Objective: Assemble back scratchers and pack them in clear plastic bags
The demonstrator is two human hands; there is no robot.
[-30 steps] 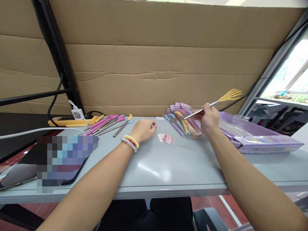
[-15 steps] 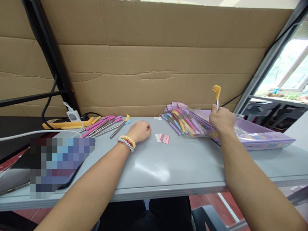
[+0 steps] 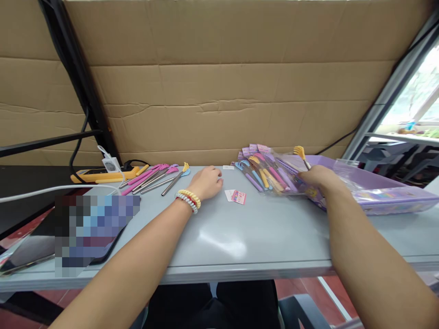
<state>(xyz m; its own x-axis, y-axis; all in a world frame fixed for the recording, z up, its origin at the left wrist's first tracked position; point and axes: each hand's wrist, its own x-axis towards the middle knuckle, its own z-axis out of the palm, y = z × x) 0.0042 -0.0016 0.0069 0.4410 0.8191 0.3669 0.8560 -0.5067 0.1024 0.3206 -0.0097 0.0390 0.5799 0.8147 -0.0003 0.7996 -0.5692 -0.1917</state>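
Observation:
My right hand (image 3: 317, 177) is closed round a back scratcher (image 3: 300, 152) with a yellow hand-shaped head and a metal shaft. It is low at the left end of a purple box (image 3: 384, 178), beside several bagged back scratchers (image 3: 265, 173) with coloured handles. Its fingertips are partly hidden. My left hand (image 3: 207, 183), with bracelets at the wrist, rests on the table, its fingers loosely bent and slightly apart, with nothing visible in them. To its left lie several loose back scratchers (image 3: 154, 177), pink, yellow and blue-headed. Near its right side are small pink and white cards (image 3: 236, 197).
A cardboard sheet (image 3: 206, 82) stands along the back of the grey table (image 3: 219, 249). At left are a yellow power strip (image 3: 106, 175) with a white charger (image 3: 111, 163) and cable, and a blurred-out flat object (image 3: 96, 233). Another white card (image 3: 228, 167) lies farther back.
My right hand has lowered the yellow back scratcher towards the left end of the purple box. My left hand's fingers have loosened from a fist. The view has shifted slightly.

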